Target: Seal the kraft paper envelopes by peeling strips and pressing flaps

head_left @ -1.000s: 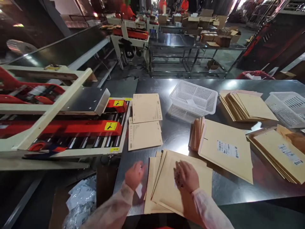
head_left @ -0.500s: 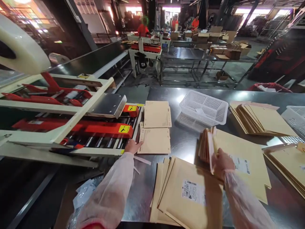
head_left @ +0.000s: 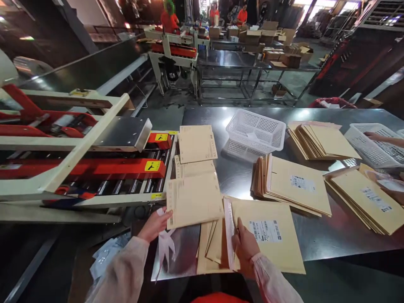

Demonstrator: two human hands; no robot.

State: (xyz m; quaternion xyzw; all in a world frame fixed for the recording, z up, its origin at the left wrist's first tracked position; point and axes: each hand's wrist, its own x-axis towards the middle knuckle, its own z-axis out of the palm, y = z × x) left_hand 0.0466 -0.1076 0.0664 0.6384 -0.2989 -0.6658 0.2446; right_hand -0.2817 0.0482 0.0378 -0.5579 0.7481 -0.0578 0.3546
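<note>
My left hand (head_left: 155,225) grips the lower left corner of a flat tan printed packet (head_left: 194,200), its thumb on top. The packet is lifted in front of two similar packets (head_left: 196,144) stacked at the table's left edge. My right hand (head_left: 246,240) is closed on the open-end side of a padded kraft envelope (head_left: 284,235) with a white label and a pale bubble-lined flap. The envelope lies over other kraft envelopes (head_left: 205,256), and its left edge is close to the packet's right corner. White paper strips (head_left: 166,248) hang below my left hand.
Envelope stacks (head_left: 296,181) stand on the metal table at right, near a white perforated basket (head_left: 257,130). Left is a roller conveyor (head_left: 126,185) with red side belts. Another person's hands (head_left: 375,136) reach in at far right, one into a second basket (head_left: 372,147).
My left hand has picked up a packet from the near pile and moved it toward me. My right hand has drawn an envelope off the right stack to the near left. The view has shifted right.
</note>
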